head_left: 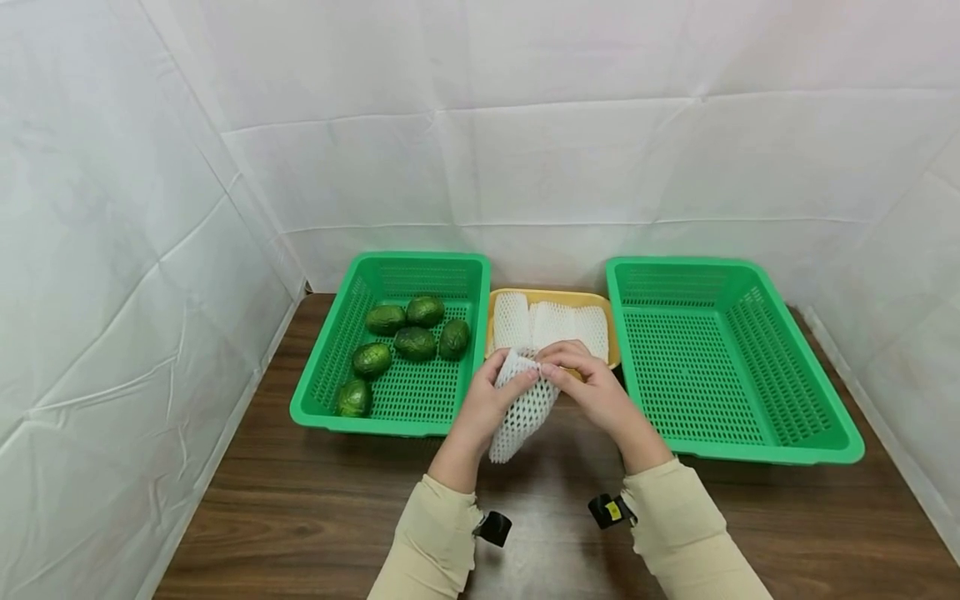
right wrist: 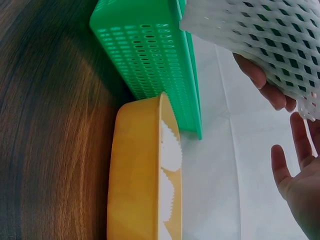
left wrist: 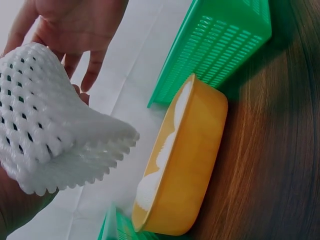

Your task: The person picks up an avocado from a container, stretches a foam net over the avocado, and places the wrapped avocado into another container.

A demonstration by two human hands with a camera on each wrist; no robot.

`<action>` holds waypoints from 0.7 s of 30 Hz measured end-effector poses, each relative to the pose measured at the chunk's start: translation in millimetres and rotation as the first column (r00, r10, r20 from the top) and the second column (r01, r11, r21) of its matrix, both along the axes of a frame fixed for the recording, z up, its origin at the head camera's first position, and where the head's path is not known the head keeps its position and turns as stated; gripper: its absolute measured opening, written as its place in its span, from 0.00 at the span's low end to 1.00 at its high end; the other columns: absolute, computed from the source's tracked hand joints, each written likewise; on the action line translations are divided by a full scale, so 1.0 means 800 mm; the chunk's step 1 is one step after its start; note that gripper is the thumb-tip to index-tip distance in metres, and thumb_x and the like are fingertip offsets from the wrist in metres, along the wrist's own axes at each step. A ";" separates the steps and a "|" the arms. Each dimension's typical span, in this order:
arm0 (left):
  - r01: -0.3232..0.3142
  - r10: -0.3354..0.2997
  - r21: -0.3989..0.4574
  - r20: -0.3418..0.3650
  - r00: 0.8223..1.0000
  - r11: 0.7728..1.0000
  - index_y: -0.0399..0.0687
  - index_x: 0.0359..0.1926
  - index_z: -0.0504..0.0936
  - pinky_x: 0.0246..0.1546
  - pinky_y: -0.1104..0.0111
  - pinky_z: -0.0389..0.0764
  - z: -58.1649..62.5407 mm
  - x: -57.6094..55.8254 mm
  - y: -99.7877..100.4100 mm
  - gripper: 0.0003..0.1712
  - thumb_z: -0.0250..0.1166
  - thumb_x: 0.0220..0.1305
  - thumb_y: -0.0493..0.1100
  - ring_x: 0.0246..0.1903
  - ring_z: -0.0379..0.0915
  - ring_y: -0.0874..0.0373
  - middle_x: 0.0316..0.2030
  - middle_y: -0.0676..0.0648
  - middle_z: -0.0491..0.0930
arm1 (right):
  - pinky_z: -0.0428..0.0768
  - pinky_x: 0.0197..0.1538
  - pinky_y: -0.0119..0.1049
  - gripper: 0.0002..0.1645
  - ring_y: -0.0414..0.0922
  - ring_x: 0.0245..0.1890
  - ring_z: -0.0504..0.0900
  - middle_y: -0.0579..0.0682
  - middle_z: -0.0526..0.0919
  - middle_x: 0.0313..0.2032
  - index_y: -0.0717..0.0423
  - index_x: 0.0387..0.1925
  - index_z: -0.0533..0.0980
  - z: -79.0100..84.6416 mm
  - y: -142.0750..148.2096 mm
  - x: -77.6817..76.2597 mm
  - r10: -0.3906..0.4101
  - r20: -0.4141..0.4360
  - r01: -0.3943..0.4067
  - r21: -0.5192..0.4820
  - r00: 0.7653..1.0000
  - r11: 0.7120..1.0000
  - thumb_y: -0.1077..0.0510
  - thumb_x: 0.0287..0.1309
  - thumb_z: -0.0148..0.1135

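Note:
In front of the yellow tray, my left hand (head_left: 491,400) holds a white foam net sleeve (head_left: 525,417), thumb on its near side and fingers behind. Dark green shows through the mesh in the wrist views; what is inside is mostly hidden. My right hand (head_left: 588,383) pinches the sleeve's upper edge between thumb and fingers, close by the left thumb. The sleeve's lower end hangs down with a scalloped, flattened edge (left wrist: 115,150). Several dark green avocados (head_left: 415,343) lie in the left green basket (head_left: 412,404).
Between the baskets stands the yellow tray (left wrist: 192,165) with more white foam sleeves (head_left: 570,327) in it. A second green basket (head_left: 690,375) stands on the right. White sheeting (head_left: 570,158) encloses the wooden table (head_left: 300,508) at the back and sides.

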State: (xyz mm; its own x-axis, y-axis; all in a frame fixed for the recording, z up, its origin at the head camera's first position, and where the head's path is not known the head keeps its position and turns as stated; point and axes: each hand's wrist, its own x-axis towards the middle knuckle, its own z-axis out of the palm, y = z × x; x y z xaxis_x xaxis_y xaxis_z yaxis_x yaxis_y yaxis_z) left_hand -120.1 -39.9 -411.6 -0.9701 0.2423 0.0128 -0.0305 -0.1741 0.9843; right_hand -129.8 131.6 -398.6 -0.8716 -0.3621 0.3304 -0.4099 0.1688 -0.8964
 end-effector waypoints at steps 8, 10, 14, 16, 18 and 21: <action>-0.024 0.024 0.014 -0.001 1.000 1.000 0.36 0.55 0.72 0.37 0.68 0.77 0.002 -0.001 0.001 0.23 0.61 0.61 0.43 0.35 0.74 0.59 0.42 0.42 0.75 | 0.64 0.55 0.49 0.11 0.48 0.53 0.63 0.56 0.72 0.48 0.66 0.40 0.79 0.003 -0.001 0.000 0.056 0.061 -0.058 0.026 0.997 0.998 0.64 0.63 0.52; -0.034 0.034 0.030 -0.005 0.999 0.999 0.36 0.55 0.72 0.37 0.68 0.77 0.002 -0.001 0.002 0.22 0.60 0.62 0.43 0.35 0.74 0.60 0.40 0.44 0.76 | 0.67 0.54 0.49 0.12 0.48 0.54 0.62 0.55 0.70 0.49 0.65 0.42 0.79 0.004 -0.002 0.001 0.072 0.078 -0.075 0.033 0.994 0.997 0.62 0.64 0.52; -0.054 0.054 0.056 0.002 0.999 0.997 0.35 0.54 0.72 0.37 0.69 0.76 0.001 -0.001 0.003 0.22 0.59 0.62 0.42 0.34 0.74 0.60 0.38 0.46 0.76 | 0.71 0.51 0.42 0.14 0.49 0.54 0.62 0.54 0.68 0.51 0.64 0.46 0.77 0.003 -0.003 0.002 0.082 0.075 -0.085 0.036 0.994 0.996 0.60 0.64 0.52; -0.079 0.078 0.061 0.019 0.997 0.995 0.35 0.54 0.72 0.37 0.69 0.76 0.002 -0.001 0.003 0.22 0.59 0.63 0.43 0.34 0.74 0.61 0.37 0.47 0.76 | 0.70 0.52 0.43 0.16 0.51 0.55 0.62 0.56 0.65 0.53 0.65 0.50 0.73 0.002 -0.004 0.002 0.064 0.069 -0.064 0.001 0.996 0.998 0.61 0.64 0.52; -0.110 0.107 0.063 0.045 0.993 0.992 0.35 0.54 0.72 0.37 0.69 0.76 0.002 -0.001 0.002 0.22 0.57 0.64 0.45 0.33 0.74 0.61 0.36 0.48 0.76 | 0.71 0.53 0.45 0.21 0.53 0.56 0.64 0.58 0.60 0.57 0.65 0.57 0.67 0.000 -0.005 0.003 0.033 0.096 -0.030 -0.033 0.995 0.999 0.61 0.64 0.53; -0.175 0.169 0.054 0.090 0.981 0.983 0.37 0.53 0.73 0.38 0.69 0.75 0.002 -0.002 0.000 0.23 0.54 0.66 0.50 0.34 0.74 0.61 0.34 0.49 0.77 | 0.71 0.54 0.48 0.32 0.57 0.59 0.63 0.60 0.54 0.62 0.60 0.65 0.56 -0.004 -0.006 0.003 0.033 0.211 -0.018 -0.072 0.977 0.997 0.58 0.64 0.54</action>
